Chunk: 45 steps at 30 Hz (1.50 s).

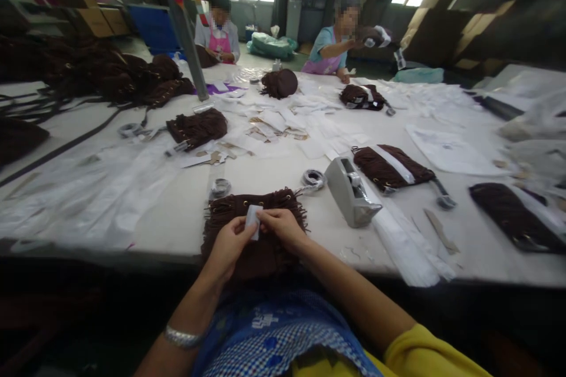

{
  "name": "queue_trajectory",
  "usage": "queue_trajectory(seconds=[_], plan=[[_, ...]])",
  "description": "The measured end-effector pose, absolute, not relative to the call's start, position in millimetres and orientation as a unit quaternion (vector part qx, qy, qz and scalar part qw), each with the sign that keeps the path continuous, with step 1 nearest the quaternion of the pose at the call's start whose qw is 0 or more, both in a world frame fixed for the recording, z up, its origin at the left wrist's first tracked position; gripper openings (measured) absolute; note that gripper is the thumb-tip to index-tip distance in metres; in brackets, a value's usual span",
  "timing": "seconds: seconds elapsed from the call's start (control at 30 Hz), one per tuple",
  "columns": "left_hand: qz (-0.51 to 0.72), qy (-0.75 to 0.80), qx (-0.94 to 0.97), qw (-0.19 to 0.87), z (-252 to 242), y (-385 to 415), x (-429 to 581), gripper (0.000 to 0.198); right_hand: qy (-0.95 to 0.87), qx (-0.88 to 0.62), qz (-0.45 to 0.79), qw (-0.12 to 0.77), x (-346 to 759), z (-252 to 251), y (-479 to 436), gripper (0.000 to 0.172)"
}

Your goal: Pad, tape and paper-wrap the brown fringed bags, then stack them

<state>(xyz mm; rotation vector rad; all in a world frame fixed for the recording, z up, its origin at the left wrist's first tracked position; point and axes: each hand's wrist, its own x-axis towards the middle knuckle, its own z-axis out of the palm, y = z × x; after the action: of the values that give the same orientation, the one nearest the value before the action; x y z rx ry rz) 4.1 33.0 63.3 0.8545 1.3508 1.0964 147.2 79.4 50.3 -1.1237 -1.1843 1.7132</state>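
A dark brown fringed bag lies at the near edge of the white table, partly hanging over it. My left hand and my right hand meet above the bag. Both pinch a small white paper piece between fingers and thumbs. A silver bracelet circles my left wrist.
A grey tape dispenser stands right of the bag, with tape rolls behind it. More brown fringed bags, white papers and plastic sleeves cover the table. A heap of bags lies far left. Two people work at the far side.
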Motion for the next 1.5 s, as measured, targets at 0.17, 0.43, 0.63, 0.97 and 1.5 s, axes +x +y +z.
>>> queue_trajectory(seconds=[0.17,0.43,0.63,0.97,1.5], plan=[[0.463,0.587,0.333,0.575,60.5,34.9,4.4,0.053,-0.651,-0.469,0.493,0.336,197.9,78.1,79.8,0.034],[0.503,0.538,0.241,0.632,52.2,29.0,20.2,0.051,-0.567,-0.724,0.072,0.386,386.5,96.3,84.0,0.041],[0.534,0.54,0.287,0.584,40.2,25.0,27.7,0.05,-0.434,-0.675,0.395,0.447,399.3,89.7,90.7,0.045],[0.524,0.553,0.297,0.576,40.4,24.5,26.7,0.049,-0.35,-0.62,0.419,0.564,386.7,125.2,53.4,0.03],[0.522,0.542,0.31,0.58,41.7,23.9,26.4,0.047,-0.357,-0.686,0.455,0.442,360.2,79.8,30.7,0.038]])
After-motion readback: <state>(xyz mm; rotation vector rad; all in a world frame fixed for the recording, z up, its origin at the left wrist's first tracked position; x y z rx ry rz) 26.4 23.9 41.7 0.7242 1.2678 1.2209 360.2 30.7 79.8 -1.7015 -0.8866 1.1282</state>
